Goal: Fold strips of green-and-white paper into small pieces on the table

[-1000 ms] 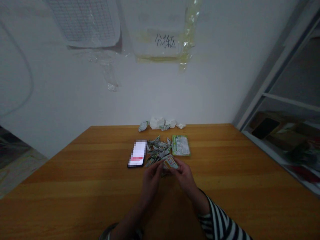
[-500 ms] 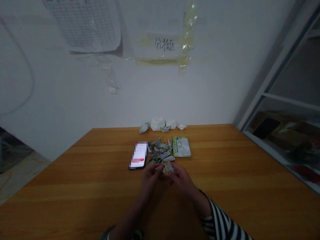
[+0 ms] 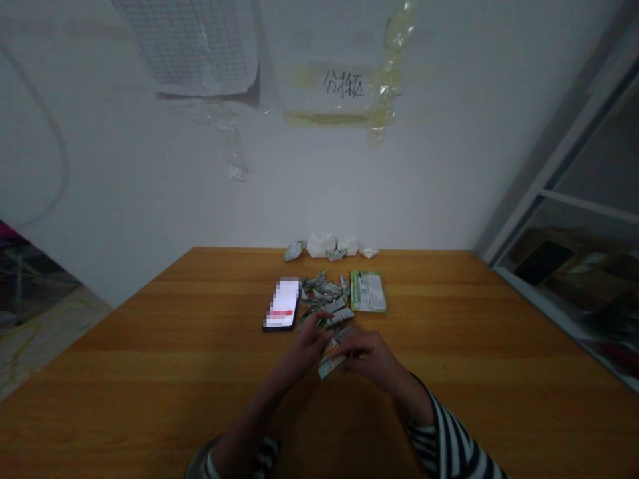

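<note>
The right hand (image 3: pixel 370 361) grips a flattened wrapper (image 3: pixel 331 358); the left hand (image 3: pixel 303 347), loosely open, sits beside it, with a heap of torn wrappers (image 3: pixel 323 293) just ahead.

Printed wrapper strip (image 3: pixel 330 359), green, white and orange: folded, creased, slanting diagonally. Just beyond it, a loose heap of crumpled wrappers (image 3: pixel 324 293), green and silver, pieces overlapping.

Smartphone (image 3: pixel 282 303), wooden table (image 3: pixel 150 372), handwritten sign (image 3: pixel 344 84) taped to wall (image 3: pixel 150 199), perhaps a metal shelf (image 3: pixel 594 206)
</note>
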A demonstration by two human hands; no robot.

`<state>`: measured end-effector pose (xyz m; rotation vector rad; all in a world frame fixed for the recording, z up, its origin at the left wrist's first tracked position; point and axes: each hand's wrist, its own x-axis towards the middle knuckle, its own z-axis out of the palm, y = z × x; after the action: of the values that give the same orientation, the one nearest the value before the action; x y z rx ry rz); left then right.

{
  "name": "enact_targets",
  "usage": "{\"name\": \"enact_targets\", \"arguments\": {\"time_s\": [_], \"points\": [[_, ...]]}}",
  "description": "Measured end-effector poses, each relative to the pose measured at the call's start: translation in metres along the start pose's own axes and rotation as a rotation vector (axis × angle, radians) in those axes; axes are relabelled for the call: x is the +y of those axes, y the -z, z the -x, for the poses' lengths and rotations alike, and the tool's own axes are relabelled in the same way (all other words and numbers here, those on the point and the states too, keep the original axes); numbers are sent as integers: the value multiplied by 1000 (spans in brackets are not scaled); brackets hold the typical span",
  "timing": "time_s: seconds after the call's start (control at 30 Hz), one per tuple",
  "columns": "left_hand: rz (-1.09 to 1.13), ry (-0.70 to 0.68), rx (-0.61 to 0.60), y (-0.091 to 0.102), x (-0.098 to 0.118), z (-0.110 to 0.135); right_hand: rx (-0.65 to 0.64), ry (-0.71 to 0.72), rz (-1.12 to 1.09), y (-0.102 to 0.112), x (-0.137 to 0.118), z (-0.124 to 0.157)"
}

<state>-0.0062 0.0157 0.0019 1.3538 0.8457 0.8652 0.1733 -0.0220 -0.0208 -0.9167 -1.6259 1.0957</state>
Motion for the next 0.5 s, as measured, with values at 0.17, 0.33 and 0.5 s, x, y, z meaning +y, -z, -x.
{"name": "enact_targets", "arguments": {"time_s": [0.17,0.33,0.5], "points": [[103,29,116,-8,5,0,310,-94,-153,-12,1,-1],[50,-9,112,-12,5,1,443,-69,-162,-12,-4,-1],[122,43,-4,-8,4,3,368,-87,-162,-7,-5,-1]]}}
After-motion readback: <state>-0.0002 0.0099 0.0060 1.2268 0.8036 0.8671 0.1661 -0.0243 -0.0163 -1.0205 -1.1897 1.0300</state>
